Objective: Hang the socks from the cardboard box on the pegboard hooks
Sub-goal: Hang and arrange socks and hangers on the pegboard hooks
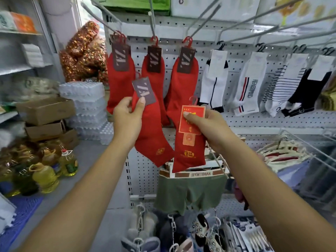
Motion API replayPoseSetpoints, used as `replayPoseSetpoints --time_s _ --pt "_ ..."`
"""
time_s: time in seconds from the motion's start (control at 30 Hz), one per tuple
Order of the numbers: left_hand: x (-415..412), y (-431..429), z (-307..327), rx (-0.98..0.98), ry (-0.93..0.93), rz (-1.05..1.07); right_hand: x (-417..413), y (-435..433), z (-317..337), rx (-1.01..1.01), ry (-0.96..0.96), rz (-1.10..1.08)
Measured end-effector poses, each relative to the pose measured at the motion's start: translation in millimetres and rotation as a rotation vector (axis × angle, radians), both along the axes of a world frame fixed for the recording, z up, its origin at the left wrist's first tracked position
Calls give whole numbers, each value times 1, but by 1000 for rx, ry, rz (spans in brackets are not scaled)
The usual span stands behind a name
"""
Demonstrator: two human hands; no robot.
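My left hand (127, 115) holds a red sock pair (151, 135) with a dark brown label, thumb pressed on the label. My right hand (209, 128) grips another red sock pair (189, 157) by its red and gold card. Both pairs hang in front of the white pegboard (234, 70). Three bunches of red socks (120, 79) (154, 73) (183, 82) with brown labels hang from long metal hooks (152, 17) above my hands. The cardboard box that held the socks is not identifiable in view.
White, striped and black socks (249, 82) hang on hooks to the right. Green boxer shorts (189, 191) hang below my hands, key rings and small goods under them. Cardboard boxes (45, 111), oil bottles (45, 175) and water packs (87, 106) stand at left. A wire basket (309, 153) sticks out at right.
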State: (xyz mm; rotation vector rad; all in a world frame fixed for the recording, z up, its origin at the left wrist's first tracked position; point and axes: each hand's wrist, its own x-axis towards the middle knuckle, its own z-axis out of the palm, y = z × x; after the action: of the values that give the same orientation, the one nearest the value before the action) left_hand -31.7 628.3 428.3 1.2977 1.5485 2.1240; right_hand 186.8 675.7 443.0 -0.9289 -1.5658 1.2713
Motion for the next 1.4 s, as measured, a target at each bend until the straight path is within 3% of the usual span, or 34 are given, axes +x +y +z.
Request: replayPoseSetpoints --time_s 0.1,0.27,0.57,0.7,0.83,1.03,1.23,1.4 --pt "-7 9 28 58 -34 25 -9 13 17 39 -17 29" --pt "-9 21 66 79 75 -18 -16 24 43 115 -24 79" --pt "-18 43 82 56 155 -56 -11 29 55 114 -17 112" --pt "-19 47 67 -30 340 -27 -10 29 57 105 14 100" --pt "-19 50 78 19 486 11 -9 27 55 93 20 98" --pt "-25 63 104 52 290 -69 -6 28 55 96 43 83" --pt "-20 60 93 -40 22 -156 0 33 52 86 43 69" --pt "-11 56 93 -84 -5 -112 5 32 49 69 87 81"
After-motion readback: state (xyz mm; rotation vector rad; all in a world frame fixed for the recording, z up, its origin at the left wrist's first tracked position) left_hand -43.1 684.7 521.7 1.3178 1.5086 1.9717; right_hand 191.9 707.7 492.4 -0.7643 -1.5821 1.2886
